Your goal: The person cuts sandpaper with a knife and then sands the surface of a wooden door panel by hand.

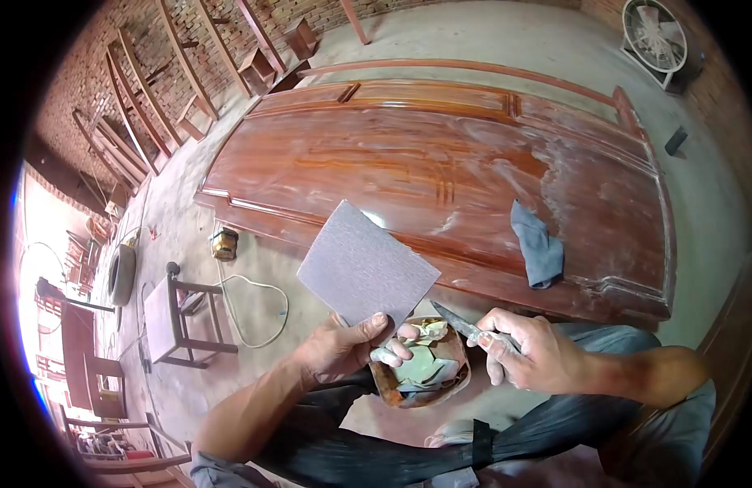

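Note:
My left hand pinches the lower edge of a greyish-lilac sheet, which looks like sandpaper and is held up in front of me. My right hand is closed around a narrow, pointed metal blade, whose tip points up and left towards the sheet. The two do not touch. Below and between my hands a container with pale green and yellowish scraps stands on the floor. Beyond them lies a large reddish-brown wooden panel with whitish smears. A blue-grey cloth rests on its right part.
A small stool stands at the left, near a yellow-black object and a pale cable. Wooden pieces lean on the brick wall. A fan stands at the top right, and a dark block lies below it.

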The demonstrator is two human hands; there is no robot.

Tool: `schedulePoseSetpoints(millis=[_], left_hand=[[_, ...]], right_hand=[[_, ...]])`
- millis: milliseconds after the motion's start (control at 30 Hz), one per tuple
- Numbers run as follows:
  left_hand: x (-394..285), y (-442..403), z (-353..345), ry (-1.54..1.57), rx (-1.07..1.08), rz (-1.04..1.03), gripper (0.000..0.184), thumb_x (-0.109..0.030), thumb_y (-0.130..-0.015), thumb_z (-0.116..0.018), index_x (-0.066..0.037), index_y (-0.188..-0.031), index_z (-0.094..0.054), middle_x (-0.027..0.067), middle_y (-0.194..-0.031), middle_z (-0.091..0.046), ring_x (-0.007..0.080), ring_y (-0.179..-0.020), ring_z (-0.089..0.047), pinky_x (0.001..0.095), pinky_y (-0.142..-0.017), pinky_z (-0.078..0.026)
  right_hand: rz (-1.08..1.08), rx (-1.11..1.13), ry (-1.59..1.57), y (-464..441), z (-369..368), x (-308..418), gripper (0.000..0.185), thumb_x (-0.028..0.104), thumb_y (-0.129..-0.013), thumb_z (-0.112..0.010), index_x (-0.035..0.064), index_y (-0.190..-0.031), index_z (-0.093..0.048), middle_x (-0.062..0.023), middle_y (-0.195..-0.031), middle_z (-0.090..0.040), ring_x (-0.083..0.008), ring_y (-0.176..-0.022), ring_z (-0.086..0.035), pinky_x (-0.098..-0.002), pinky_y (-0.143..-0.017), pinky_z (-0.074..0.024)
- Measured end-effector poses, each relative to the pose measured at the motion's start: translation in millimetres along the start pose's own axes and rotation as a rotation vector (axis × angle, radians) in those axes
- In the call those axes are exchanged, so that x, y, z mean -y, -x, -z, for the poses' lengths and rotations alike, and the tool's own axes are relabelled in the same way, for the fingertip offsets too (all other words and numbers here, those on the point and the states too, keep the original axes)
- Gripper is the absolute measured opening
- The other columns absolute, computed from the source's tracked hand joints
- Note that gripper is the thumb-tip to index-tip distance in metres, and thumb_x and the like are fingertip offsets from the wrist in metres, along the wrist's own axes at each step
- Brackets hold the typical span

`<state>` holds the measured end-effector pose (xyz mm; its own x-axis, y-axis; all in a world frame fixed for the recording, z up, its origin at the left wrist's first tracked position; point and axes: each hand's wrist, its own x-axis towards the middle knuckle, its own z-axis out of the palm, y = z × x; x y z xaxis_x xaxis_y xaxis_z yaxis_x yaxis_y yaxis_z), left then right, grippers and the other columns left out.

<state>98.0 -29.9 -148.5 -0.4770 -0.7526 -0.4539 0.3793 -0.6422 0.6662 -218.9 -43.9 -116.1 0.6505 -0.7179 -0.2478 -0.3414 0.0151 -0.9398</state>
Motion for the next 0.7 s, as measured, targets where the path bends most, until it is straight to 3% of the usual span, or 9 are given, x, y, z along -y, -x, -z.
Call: schedulePoseSetpoints(millis=[67,267,367,467,567,700], left_hand=[[0,-1,1,0.006,0.005,0.006,0.046,-0.022,-0.104,-0.065,0.005,-0.138,-0.052,0.0232,-0.12,-0.071,0.0334,-0.101,-0.074,0.0421,-0.083,-0.064],[1,-1,0,-0.006,0.012,0.029,0.046,-0.022,-0.103,-0.066,0.005,-0.138,-0.051,0.0238,-0.12,-0.071,0.0344,-0.1,-0.074,0.0434,-0.082,-0.064],[1,-2,-2,-0.012,0.031,0.029,0.046,-0.022,-0.103,-0.066,0.005,-0.137,-0.052,0.0238,-0.12,-0.07,0.0344,-0.1,-0.074,0.0433,-0.082,-0.064],[5,-5,3,-0.051,0.044,-0.013,0.045,-0.022,-0.103,-0.066,0.005,-0.137,-0.053,0.0235,-0.121,-0.07,0.0337,-0.101,-0.073,0.0433,-0.083,-0.064],[5,-7,7,-0.073,0.041,-0.028,0.044,-0.022,-0.104,-0.064,0.005,-0.137,-0.053,0.0231,-0.122,-0.069,0.0329,-0.102,-0.072,0.0436,-0.085,-0.063],[5,-8,12,-0.078,0.057,-0.03,0.044,-0.022,-0.105,-0.063,0.005,-0.138,-0.053,0.0227,-0.123,-0.069,0.0326,-0.103,-0.071,0.0437,-0.087,-0.062]], right_hand=[[-0.046,-0.015,-0.017,-1,0,1,0.021,0.018,-0.109,-0.051,-0.0011,-0.113,-0.057,-0.0127,-0.071,-0.07,-0.0211,-0.068,-0.07,-0.0386,-0.066,-0.0546],[-0.034,-0.035,-0.02,0,4,0,0.021,0.018,-0.108,-0.051,-0.0009,-0.112,-0.058,-0.0125,-0.071,-0.07,-0.0198,-0.067,-0.069,-0.0377,-0.066,-0.0544],[-0.021,-0.017,-0.044,-2,5,0,0.018,0.015,-0.109,-0.05,-0.0018,-0.111,-0.057,-0.0056,-0.07,-0.063,-0.0105,-0.063,-0.062,-0.0306,-0.06,-0.0494],[0.057,-0.065,-0.026,-2,3,-7,0.019,0.016,-0.109,-0.05,-0.0019,-0.111,-0.058,-0.0057,-0.07,-0.064,-0.0101,-0.063,-0.062,-0.0299,-0.062,-0.0496],[0.0,-0.097,-0.022,-2,9,3,0.02,0.016,-0.107,-0.053,-0.0024,-0.111,-0.059,-0.0125,-0.07,-0.069,-0.0199,-0.066,-0.068,-0.0374,-0.065,-0.0535],[0.036,-0.093,0.009,-2,12,2,0.019,0.015,-0.107,-0.052,-0.0025,-0.111,-0.058,-0.0126,-0.07,-0.069,-0.0196,-0.065,-0.068,-0.0373,-0.064,-0.0537]])
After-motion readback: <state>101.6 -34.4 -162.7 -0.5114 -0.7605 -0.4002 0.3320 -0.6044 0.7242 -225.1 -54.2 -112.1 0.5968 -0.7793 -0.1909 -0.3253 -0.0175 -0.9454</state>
